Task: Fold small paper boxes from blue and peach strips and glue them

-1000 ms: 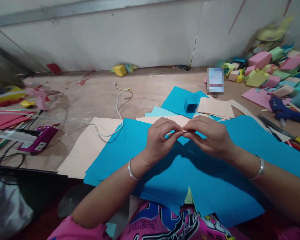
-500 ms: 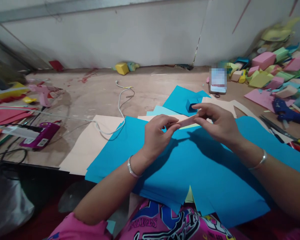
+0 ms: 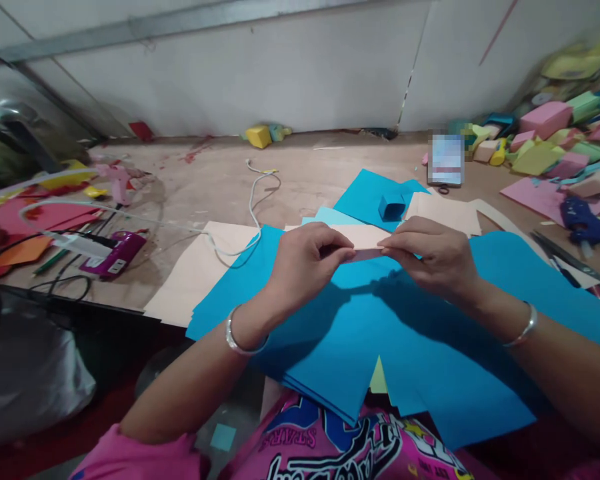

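Note:
A narrow strip of pale pink paper point(image 3: 367, 254) is stretched level between my two hands, above large blue sheets point(image 3: 325, 347). Thumb and fingers of my left hand point(image 3: 313, 267) pinch its left end. At its right end, my right hand point(image 3: 430, 257) pinches it in the same way. Just behind my fingers stands a small folded blue paper box point(image 3: 392, 208) on a blue sheet. Peach paper point(image 3: 195, 267) lies partly under the blue sheets.
To the left are a purple power block point(image 3: 117, 257), a white cable point(image 3: 253, 207) and a pink glue gun point(image 3: 119, 183). At right lie scissors point(image 3: 575, 259), a blue glue gun point(image 3: 587, 223), a phone point(image 3: 446, 160) and a pile of paper boxes point(image 3: 545, 123). Part of another person shows at the left edge.
The strip has gone from slanted to nearly level, and my right hand has lowered slightly. The view has shifted left, bringing part of another person in at the left edge.

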### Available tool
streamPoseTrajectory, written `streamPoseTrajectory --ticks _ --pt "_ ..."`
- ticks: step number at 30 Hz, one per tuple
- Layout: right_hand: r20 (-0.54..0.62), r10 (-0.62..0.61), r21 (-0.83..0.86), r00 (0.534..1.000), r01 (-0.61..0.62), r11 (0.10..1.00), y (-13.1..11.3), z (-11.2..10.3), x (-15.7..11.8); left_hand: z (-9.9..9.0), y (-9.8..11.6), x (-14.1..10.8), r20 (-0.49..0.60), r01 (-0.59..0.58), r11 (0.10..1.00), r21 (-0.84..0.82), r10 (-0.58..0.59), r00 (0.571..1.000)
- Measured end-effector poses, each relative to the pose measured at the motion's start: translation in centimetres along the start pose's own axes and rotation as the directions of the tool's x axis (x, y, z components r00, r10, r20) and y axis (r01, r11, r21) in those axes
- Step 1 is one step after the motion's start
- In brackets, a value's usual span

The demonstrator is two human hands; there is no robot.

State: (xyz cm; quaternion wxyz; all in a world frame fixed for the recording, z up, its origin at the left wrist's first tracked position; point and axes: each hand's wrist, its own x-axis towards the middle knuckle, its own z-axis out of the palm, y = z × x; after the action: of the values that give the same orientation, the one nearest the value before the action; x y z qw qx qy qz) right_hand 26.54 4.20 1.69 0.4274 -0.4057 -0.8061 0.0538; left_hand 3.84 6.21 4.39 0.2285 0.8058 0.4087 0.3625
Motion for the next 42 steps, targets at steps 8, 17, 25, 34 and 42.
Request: streamPoseTrajectory --ticks 8,17,25,34,42 --pt "0.414 0.286 0.267 0.864 -0.415 0.870 -1.9 1.7 -0.9 -1.5 -1.2 -1.6 0.386 0.432 0.897 -0.096 -0.366 0.847" --pt "0.377 0.268 -0.023 0.887 -0.281 0.960 -0.8 4.0 -2.2 0.5 -3.1 -2.0 0.417 0.348 0.933 0.097 -0.355 0.837" --pt "0.284 0.208 0.044 0.936 -0.229 0.972 -0.8 3.3 -2.1 0.3 -2.9 -2.1 0.360 0.344 0.938 -0.043 -0.307 0.881" --pt "0.118 0.220 0.332 0.968 -0.247 0.910 -1.1 2.7 -1.5 2.1 -0.2 -6.8 -0.115 0.221 0.950 -0.220 -0.250 0.961" --pt "0.152 0.150 0.307 0.977 -0.191 0.932 -0.7 3.0 -2.1 3.1 0.5 -7.2 -0.318 0.115 0.979 -0.170 -0.165 0.934"
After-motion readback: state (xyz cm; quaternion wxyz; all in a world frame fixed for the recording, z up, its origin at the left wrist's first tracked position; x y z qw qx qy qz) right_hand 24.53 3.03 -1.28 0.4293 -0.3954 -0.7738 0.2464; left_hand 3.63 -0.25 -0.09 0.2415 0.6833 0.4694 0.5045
